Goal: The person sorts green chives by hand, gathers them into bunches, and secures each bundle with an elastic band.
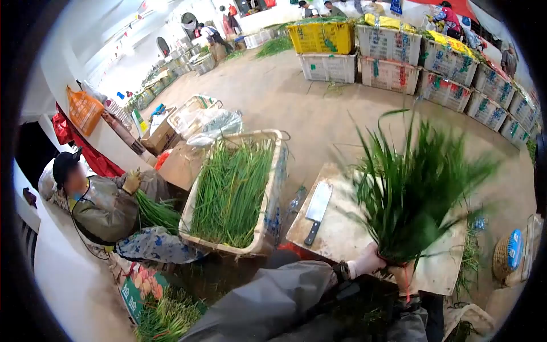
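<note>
1. Gripping a bundle of long green leaves (413, 194) by its base, the left hand (366, 261) stands closed about the stems; the leaves fan upward to twelve and one o'clock, blurred toward their tips.

2. The right hand (403, 277) sits close by at four o'clock from the left, just under the bundle's base and beside a red strand (407, 289). Its fingers are mostly hidden; whether they pinch or lie loose cannot be told.

3. Below the raised bundle stretches a pale, stained board (339, 233). On it, at ten o'clock from the hands, lies a cleaver (319, 204), handle end nearer the camera.

4. Farther out, also toward ten, a white crate (274, 188) holds a thick load of long greens (231, 194).

5. Beyond that crate, between nine and ten, sits a co-worker (102, 199) in a dark cap, a gloved hand (132, 182) beside a green bunch (158, 215).

6. Across the floor (319, 108), just short of twelve, a yellow crate (319, 41) tops a two-high row of crates (388, 75) curving toward one o'clock.
</note>
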Available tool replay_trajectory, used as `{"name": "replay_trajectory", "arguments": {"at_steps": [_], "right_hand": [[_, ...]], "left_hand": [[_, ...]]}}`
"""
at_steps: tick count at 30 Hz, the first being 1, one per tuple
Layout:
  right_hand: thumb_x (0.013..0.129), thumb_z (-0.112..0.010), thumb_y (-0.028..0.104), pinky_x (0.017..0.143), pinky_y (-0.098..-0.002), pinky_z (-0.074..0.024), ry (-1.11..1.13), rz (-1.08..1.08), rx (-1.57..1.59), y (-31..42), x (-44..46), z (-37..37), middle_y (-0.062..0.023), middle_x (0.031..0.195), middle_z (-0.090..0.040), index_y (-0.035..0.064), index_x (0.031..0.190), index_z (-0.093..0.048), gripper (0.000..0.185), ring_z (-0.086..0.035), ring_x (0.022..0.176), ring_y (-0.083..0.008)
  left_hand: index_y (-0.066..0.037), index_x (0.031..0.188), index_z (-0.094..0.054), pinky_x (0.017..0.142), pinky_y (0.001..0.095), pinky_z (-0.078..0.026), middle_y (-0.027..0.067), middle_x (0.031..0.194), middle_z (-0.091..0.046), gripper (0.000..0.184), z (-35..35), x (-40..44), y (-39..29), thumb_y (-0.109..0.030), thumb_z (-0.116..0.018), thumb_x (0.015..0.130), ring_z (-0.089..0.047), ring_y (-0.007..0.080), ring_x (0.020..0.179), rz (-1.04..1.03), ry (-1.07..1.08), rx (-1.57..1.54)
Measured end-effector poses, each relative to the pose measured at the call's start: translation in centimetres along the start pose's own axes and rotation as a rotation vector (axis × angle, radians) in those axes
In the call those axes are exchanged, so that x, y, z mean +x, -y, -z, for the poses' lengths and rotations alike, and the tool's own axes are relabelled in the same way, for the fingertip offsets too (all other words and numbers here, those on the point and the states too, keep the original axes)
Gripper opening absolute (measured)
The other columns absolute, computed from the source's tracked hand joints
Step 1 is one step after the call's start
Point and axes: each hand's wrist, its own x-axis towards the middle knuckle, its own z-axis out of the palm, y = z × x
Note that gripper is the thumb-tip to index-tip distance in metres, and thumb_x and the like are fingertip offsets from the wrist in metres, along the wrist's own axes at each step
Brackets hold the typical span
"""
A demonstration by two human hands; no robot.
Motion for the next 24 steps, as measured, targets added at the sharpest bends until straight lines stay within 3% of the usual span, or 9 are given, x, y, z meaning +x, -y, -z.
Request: {"name": "replay_trajectory", "arguments": {"at_steps": [2,3,4,6,9,14,17,18,24], "right_hand": [[0.069,-0.073,0.001,0.095,-0.0349,-0.0537,0.073,0.13,0.284,6.5,-1.8,-2.1,-0.01,0.12,-0.072,0.0003,0.133,-0.061,0.065,-0.068,0.109,-0.0226],[0.069,-0.073,0.0,0.097,-0.0345,-0.0529,0.043,0.101,0.199,9.4,-3.2,-2.6,-0.0097,0.119,-0.072,-0.0003,0.135,-0.059,0.067,-0.066,0.11,-0.0212],[0.075,-0.085,0.012,0.104,-0.0361,-0.0509,0.095,0.071,0.025,2.3,-0.9,0.5,-0.0151,0.133,-0.067,-0.0007,0.149,-0.045,0.085,-0.065,0.118,-0.0254],[0.088,-0.08,0.017,0.102,-0.0345,-0.051,0.157,-0.077,0.203,4.8,-2.4,-0.3,-0.0124,0.132,-0.065,-0.0022,0.149,-0.045,0.072,-0.062,0.117,-0.0213],[0.093,-0.077,0.03,0.102,-0.0344,-0.0511,0.106,-0.052,0.031,-0.6,-1.0,0.1,-0.0134,0.131,-0.066,-0.0006,0.15,-0.046,0.071,-0.063,0.118,-0.0206],[0.093,-0.075,0.044,0.103,-0.0369,-0.0506,-0.119,-0.032,-0.383,0.7,-2.5,0.1,-0.0243,0.133,-0.065,-0.0029,0.148,-0.049,0.077,-0.065,0.12,-0.0314],[0.092,-0.075,0.04,0.097,-0.0374,-0.0538,-0.264,0.006,-0.269,1.0,-2.1,0.0,-0.0217,0.127,-0.068,-0.0034,0.143,-0.055,0.07,-0.068,0.112,-0.0293],[0.093,-0.075,0.032,0.087,-0.0352,-0.0555,-0.353,0.076,-0.273,1.5,-2.0,-0.5,-0.0191,0.114,-0.072,-0.0041,0.133,-0.061,0.056,-0.069,0.099,-0.0238],[0.098,-0.069,0.019,0.075,-0.0311,-0.0532,-0.421,0.124,-0.069,0.1,1.5,-1.0,-0.0098,0.088,-0.073,-0.0062,0.11,-0.07,0.028,-0.066,0.081,-0.0167]], "left_hand": [[0.001,0.132,-0.062,0.099,0.0364,-0.051,0.0109,0.118,-0.071,0.063,0.0,-0.2,1.5,0.001,-0.074,0.069,-0.063,0.0222,0.113,0.112,-0.004,-0.183],[0.001,0.128,-0.063,0.096,0.0361,-0.052,0.0093,0.116,-0.071,0.059,-0.6,-0.2,3.7,0.003,-0.072,0.07,-0.064,0.0217,0.109,0.139,-0.009,-0.273],[0.001,0.131,-0.063,0.095,0.0364,-0.054,0.0142,0.116,-0.072,0.059,-0.8,-0.6,4.3,0.001,-0.076,0.074,-0.068,0.0246,0.103,0.198,0.061,-0.468],[-0.001,0.127,-0.063,0.085,0.0392,-0.061,0.0136,0.108,-0.073,0.04,-1.3,-1.8,2.9,-0.003,-0.072,0.087,-0.072,0.0252,0.098,0.374,0.049,-0.796],[0.0,0.125,-0.063,0.081,0.0398,-0.063,0.014,0.106,-0.075,0.034,-1.0,-1.3,6.0,-0.026,-0.06,0.102,-0.075,0.0269,0.089,0.618,0.223,-0.817],[-0.002,0.129,-0.064,0.095,0.0369,-0.056,0.0089,0.117,-0.073,0.033,-1.3,-1.8,5.3,-0.016,-0.066,0.099,-0.07,0.0211,0.105,0.533,0.098,-0.776],[-0.002,0.136,-0.058,0.099,0.0358,-0.054,0.0086,0.124,-0.07,0.043,-1.6,-2.2,4.7,-0.016,-0.069,0.098,-0.067,0.0205,0.11,0.486,0.078,-0.774],[-0.002,0.138,-0.057,0.099,0.0358,-0.054,0.0086,0.125,-0.069,0.045,-1.7,-2.4,4.8,-0.016,-0.07,0.097,-0.067,0.0204,0.111,0.455,0.065,-0.748],[-0.001,0.14,-0.054,0.099,0.0331,-0.051,0.0095,0.126,-0.068,0.062,-2.6,-3.5,6.3,-0.03,-0.082,0.093,-0.064,0.0173,0.111,0.237,-0.006,-0.46]]}}
